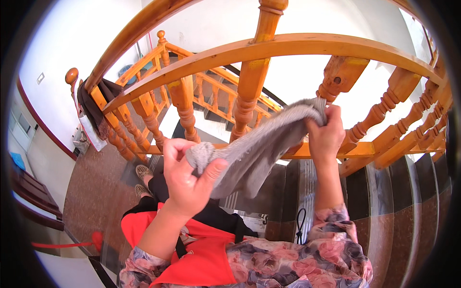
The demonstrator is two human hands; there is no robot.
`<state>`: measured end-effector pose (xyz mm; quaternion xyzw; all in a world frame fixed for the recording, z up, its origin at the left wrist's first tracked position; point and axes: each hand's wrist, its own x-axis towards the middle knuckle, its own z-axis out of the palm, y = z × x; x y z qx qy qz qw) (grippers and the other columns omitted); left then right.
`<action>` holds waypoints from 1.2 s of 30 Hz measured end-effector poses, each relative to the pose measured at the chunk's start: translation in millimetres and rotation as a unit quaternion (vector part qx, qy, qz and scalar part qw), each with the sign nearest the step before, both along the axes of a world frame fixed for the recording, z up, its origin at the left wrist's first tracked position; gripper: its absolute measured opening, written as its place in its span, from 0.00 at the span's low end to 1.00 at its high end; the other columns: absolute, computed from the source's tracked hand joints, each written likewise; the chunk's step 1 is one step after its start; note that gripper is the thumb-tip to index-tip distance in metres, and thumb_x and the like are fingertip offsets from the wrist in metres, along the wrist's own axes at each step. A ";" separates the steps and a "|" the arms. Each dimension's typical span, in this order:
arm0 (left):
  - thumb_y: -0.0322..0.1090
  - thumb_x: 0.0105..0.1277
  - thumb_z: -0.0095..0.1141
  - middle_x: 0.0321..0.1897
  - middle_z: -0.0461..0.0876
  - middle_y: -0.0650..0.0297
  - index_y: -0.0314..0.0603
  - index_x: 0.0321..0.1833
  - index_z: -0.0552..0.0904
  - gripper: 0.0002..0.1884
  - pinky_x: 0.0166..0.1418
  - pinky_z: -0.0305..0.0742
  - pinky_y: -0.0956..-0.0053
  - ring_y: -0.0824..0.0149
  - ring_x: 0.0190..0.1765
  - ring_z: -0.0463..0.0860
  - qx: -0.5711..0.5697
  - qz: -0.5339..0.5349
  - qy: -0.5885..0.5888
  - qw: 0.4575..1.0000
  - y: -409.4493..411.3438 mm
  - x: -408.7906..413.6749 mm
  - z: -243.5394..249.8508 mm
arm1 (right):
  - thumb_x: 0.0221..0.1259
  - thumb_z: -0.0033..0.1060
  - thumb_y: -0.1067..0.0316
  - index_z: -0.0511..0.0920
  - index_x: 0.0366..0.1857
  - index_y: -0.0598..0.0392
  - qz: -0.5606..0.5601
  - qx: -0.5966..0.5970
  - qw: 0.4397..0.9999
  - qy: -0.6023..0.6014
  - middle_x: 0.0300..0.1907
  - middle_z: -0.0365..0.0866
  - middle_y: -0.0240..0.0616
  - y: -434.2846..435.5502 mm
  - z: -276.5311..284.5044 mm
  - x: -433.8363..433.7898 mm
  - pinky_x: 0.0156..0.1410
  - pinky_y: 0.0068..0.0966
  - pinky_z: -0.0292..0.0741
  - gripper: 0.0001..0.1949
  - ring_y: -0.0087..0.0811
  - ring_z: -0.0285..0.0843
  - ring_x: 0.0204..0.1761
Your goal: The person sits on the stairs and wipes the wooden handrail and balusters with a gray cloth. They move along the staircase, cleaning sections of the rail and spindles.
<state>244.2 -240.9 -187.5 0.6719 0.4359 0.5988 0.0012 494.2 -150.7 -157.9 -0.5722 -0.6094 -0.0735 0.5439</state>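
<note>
A grey-brown knitted cloth piece [248, 162], perhaps a garment, is stretched between my two hands in front of the wooden banister. My left hand [189, 176] pinches a bunched end of it between thumb and fingers. At the other end, higher and to the right, my right hand [326, 131] grips the thicker edge. The middle of the cloth sags and hangs in loose folds. Its far side is hidden. Both hands are on my side of the balusters.
A wooden handrail [140, 36] and turned balusters [248, 97] stand close before me. Dark stair steps [381, 194] run to the right. A dark cloth [97, 100] and a white bag [92, 131] hang on the rail's left end. A red apron [201, 255] covers my lap.
</note>
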 end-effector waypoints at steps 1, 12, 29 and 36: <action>0.43 0.53 0.66 0.34 0.66 0.60 0.36 0.33 0.80 0.16 0.38 0.68 0.74 0.66 0.34 0.69 0.008 -0.018 -0.009 1.000 -2.4 6.7 6.9 | 0.44 0.65 0.68 0.70 0.32 0.59 -0.036 -0.014 0.998 0.059 0.31 0.74 0.42 -0.3 -6.5 -2.5 0.37 0.31 0.72 0.14 0.39 0.74 0.31; 0.38 0.56 0.60 0.45 0.66 0.50 0.24 0.42 0.75 0.20 0.49 0.72 0.67 0.53 0.46 0.75 -0.335 -0.407 0.231 0.818 -16.8 38.0 -49.6 | 0.49 0.61 0.66 0.71 0.36 0.56 0.320 -0.201 0.765 0.522 0.34 0.75 0.37 -14.6 -117.3 -71.5 0.38 0.29 0.72 0.13 0.33 0.74 0.34; 0.30 0.65 0.48 0.28 0.78 0.63 0.37 0.42 0.77 0.07 0.37 0.76 0.77 0.70 0.32 0.80 -0.412 -0.051 -0.499 0.761 -1.8 -144.7 -165.8 | 0.54 0.58 0.64 0.73 0.47 0.52 0.069 0.248 0.946 -0.195 0.44 0.76 0.32 111.9 -44.8 -103.4 0.45 0.32 0.71 0.16 0.33 0.73 0.44; 0.33 0.66 0.49 0.25 0.76 0.70 0.44 0.42 0.76 0.06 0.32 0.73 0.82 0.76 0.29 0.77 -0.337 0.083 -0.588 0.731 -0.8 -218.4 -239.6 | 0.53 0.62 0.60 0.70 0.53 0.53 0.190 -0.096 0.975 -0.056 0.51 0.72 0.34 126.0 -178.6 -98.3 0.58 0.27 0.65 0.23 0.32 0.69 0.53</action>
